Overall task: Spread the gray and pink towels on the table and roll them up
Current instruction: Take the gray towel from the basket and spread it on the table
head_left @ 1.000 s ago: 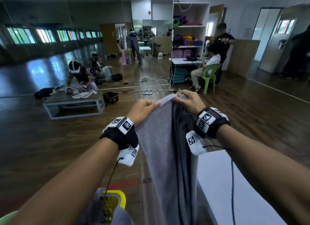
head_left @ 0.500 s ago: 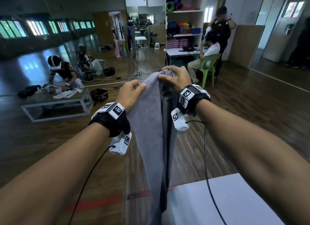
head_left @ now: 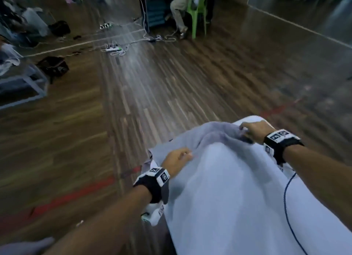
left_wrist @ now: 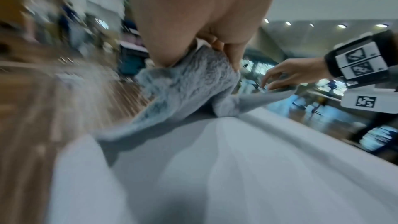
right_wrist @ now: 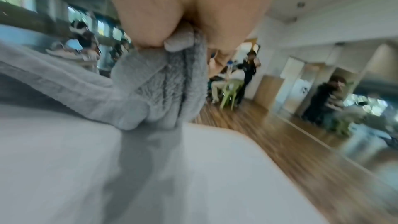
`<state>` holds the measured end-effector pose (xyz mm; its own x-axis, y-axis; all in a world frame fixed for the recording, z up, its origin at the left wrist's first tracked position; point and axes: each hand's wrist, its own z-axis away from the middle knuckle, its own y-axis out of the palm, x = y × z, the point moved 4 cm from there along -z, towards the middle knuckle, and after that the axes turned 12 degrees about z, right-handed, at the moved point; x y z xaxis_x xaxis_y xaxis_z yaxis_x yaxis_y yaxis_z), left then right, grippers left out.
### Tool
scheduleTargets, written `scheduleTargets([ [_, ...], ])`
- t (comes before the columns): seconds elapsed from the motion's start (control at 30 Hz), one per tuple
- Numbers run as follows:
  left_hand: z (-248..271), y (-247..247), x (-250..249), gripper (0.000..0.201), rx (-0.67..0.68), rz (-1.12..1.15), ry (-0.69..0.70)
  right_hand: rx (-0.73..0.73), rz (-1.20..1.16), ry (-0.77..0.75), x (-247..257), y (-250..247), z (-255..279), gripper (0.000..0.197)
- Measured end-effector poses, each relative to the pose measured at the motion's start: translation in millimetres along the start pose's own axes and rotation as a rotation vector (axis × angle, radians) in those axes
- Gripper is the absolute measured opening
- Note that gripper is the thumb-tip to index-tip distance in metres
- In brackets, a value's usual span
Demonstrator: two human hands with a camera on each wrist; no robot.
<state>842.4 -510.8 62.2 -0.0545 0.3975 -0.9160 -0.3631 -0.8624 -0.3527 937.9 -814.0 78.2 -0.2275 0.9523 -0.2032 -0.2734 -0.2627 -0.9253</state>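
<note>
Gray towel point(head_left: 228, 188) is down over the white table point(head_left: 320, 216), draped across most of the top, far edge bunched and lifted off the surface. Frames are motion-blurred.

Left hand point(head_left: 176, 159) pinches the towel's far-left corner; the left wrist view shows thumb and fingers point(left_wrist: 233, 57) curled on the fluffy fabric point(left_wrist: 189, 83), held just above the table's far edge point(left_wrist: 280, 125). That corner overhangs the table's left side.

Right hand point(head_left: 255, 130) pinches the far-right corner near the table's far end. The right wrist view shows the towel's hem point(right_wrist: 178, 42) squeezed between thumb and fingers point(right_wrist: 148, 28), fabric hanging below in folds point(right_wrist: 155, 94) and touching the tabletop point(right_wrist: 215, 168). Both hands are apart, towel edge slack and rumpled between them.

Pink towel: can't tell where it is.

Each wrist carries a black strap with white marker tags point(head_left: 161, 175); a blue cable point(head_left: 287, 203) runs along the right forearm over the towel.

Surroundings: dark wood floor point(head_left: 171, 83), red tape line point(head_left: 72, 197), power strips with cables point(head_left: 113, 49), green plastic chair point(head_left: 198, 9) with a seated person, gray low bench point(head_left: 22, 81) at left.
</note>
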Motion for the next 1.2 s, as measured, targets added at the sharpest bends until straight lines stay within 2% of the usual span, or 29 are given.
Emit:
scheduleTargets([
  [0.07, 26.4, 70.6, 26.1, 0.037, 0.127, 0.019, -0.086, 0.158, -0.009, 0.071, -4.8, 75.6, 56.6, 0.029],
  [0.13, 63.0, 133.8, 44.6, 0.048, 0.259, 0.049, -0.143, 0.248, -0.048, 0.159, -6.0, 124.2, 119.6, 0.035],
  [0.27, 159.2, 231.9, 41.8, 0.033, 0.556, 0.149, -0.228, 0.391, -0.042, 0.407, -34.2, 172.6, 241.4, 0.036],
  [0.33, 192.2, 260.2, 30.2, 0.041, 0.686, 0.139, -0.214, 0.429, 0.007, 0.503, -52.7, 186.9, 295.5, 0.046],
  [0.37, 202.9, 268.3, 25.2, 0.049, 0.707, 0.113, -0.181, 0.446, 0.04, 0.525, -56.7, 190.6, 318.9, 0.051],
  [0.4, 207.5, 269.9, 21.6, 0.056, 0.644, 0.053, -0.148, 0.431, 0.09, 0.546, -59.1, 189.9, 335.9, 0.053],
  [0.47, 204.7, 254.4, 26.4, 0.067, 0.356, -0.193, -0.098, 0.308, 0.107, 0.575, -52.5, 184.9, 350.3, 0.049],
  [0.5, 202.9, 240.5, 30.0, 0.077, 0.229, -0.39, -0.099, 0.195, 0.02, 0.532, -44.3, 182.2, 347.4, 0.055],
  [0.53, 202.4, 231.5, 37.9, 0.089, 0.199, -0.563, -0.134, 0.115, -0.078, 0.435, -31.8, 186.6, 342.6, 0.066],
  [0.57, 203.2, 227.7, 48.7, 0.101, 0.241, -0.679, -0.19, 0.124, -0.172, 0.331, -13.7, 194.7, 340.2, 0.076],
  [0.6, 205.0, 227.2, 56.4, 0.11, 0.303, -0.743, -0.249, 0.201, -0.265, 0.27, 4.1, 207.5, 340.0, 0.083],
  [0.67, 206.3, 236.3, 66.0, 0.118, 0.365, -0.798, -0.304, 0.363, -0.346, 0.282, 25.9, 235.9, 346.2, 0.09],
  [0.83, 202.2, 273.0, 58.3, 0.123, 0.356, -0.853, -0.283, 0.352, -0.396, 0.339, 5.3, 256.1, 363.5, 0.096],
  [0.97, 225.1, 337.4, 34.9, 0.125, 0.38, -0.831, -0.258, 0.371, -0.449, 0.356, -26.6, 279.7, 410.1, 0.098],
  [1.2, 320.6, 486.6, 2.7, 0.131, 0.432, -0.854, -0.261, 0.385, -0.505, 0.412, -63.5, 342.6, 554.7, 0.102],
])
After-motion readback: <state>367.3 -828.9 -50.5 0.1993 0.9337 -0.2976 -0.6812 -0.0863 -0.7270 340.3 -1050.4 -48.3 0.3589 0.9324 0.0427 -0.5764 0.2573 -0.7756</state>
